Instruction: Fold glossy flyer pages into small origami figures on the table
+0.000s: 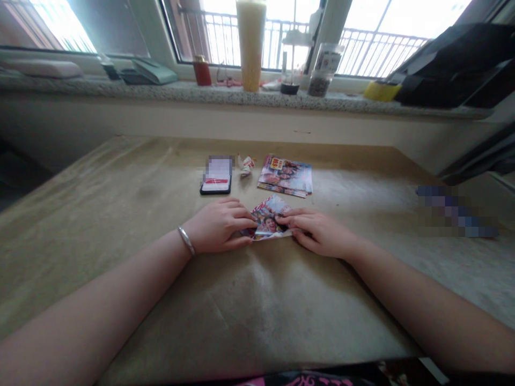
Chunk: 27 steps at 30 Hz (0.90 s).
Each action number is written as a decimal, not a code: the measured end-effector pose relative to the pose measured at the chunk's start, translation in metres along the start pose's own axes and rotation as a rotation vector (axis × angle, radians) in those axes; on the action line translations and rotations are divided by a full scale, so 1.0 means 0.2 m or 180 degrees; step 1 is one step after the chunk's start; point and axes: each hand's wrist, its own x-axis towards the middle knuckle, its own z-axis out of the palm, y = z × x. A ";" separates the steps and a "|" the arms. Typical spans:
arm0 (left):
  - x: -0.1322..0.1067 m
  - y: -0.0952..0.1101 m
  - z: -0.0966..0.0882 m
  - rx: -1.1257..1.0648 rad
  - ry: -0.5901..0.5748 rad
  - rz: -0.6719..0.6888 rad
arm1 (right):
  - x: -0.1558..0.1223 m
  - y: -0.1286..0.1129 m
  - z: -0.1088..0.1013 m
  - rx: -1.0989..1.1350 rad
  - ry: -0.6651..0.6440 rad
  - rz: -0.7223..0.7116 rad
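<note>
A colourful printed sheet of paper [267, 222], partly folded, lies on the table between my hands. My left hand [221, 224] grips its left side, fingers on top and thumb along the near edge; a silver bracelet circles that wrist. On the right side my right hand [317, 228] has its fingers over the print and its thumb at the near corner, so parts of the sheet are hidden. Just beyond the hands lies a stack of similar printed sheets [286, 177]. To its left stands a small folded or crumpled paper piece [245, 166], beside a phone [217, 176].
The table [241, 311] has a brownish cover. A blurred bluish thing [454, 212] lies at the right. Behind, the stone windowsill [161, 92] bears a red container [201, 71], a tall yellow cylinder [251, 48], a clear container [322, 69], a yellow roll [380, 91] and a black bag [450, 69].
</note>
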 end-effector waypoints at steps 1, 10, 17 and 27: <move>0.00 0.00 0.00 0.0029 -0.0021 0.0014 | 0.00 0.00 0.00 0.0009 0.0006 0.0012; 0.01 0.02 0.01 0.0176 0.0085 -0.0138 | 0.00 0.04 -0.02 0.0271 -0.0052 0.0162; 0.04 0.04 0.03 -0.0481 -0.0006 -0.1169 | 0.02 0.02 -0.01 0.0238 0.0129 0.1150; 0.05 0.05 0.06 -0.1040 -0.0026 -0.2199 | 0.05 -0.02 0.00 -0.0188 0.0078 0.2277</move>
